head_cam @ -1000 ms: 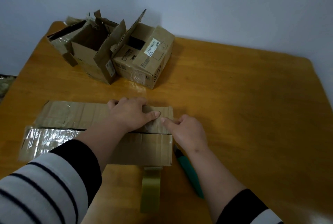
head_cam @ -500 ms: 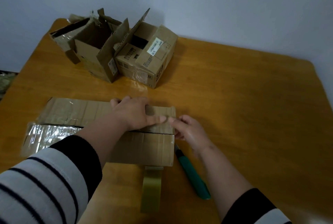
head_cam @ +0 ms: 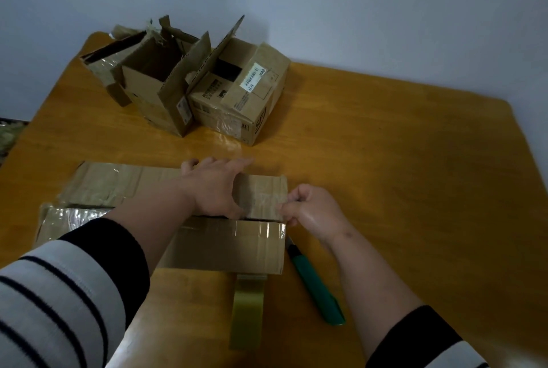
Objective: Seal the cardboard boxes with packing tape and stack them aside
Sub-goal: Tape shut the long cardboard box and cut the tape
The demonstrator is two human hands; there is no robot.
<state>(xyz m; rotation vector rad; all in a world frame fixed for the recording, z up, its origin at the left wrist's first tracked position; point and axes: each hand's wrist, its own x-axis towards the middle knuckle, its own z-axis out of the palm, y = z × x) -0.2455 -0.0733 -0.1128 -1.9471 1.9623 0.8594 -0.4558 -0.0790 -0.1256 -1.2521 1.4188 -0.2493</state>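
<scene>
Head view: a long flat brown cardboard box (head_cam: 225,249) is laid near the front of the orange wooden table (head_cam: 385,160), glossy clear tape across its seam. It is pressed flat by the left hand (head_cam: 213,187), fingers spread. Its right edge is pinched by the curled right hand (head_cam: 311,207). A green utility knife (head_cam: 317,287) is seen just beside it, open cardboard boxes (head_cam: 207,86) far left.

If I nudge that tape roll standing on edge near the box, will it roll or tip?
The tape roll stands on its edge on the table, so it would probably roll toward or away from the box. Being narrow, a sideways nudge may tip it flat.
</scene>
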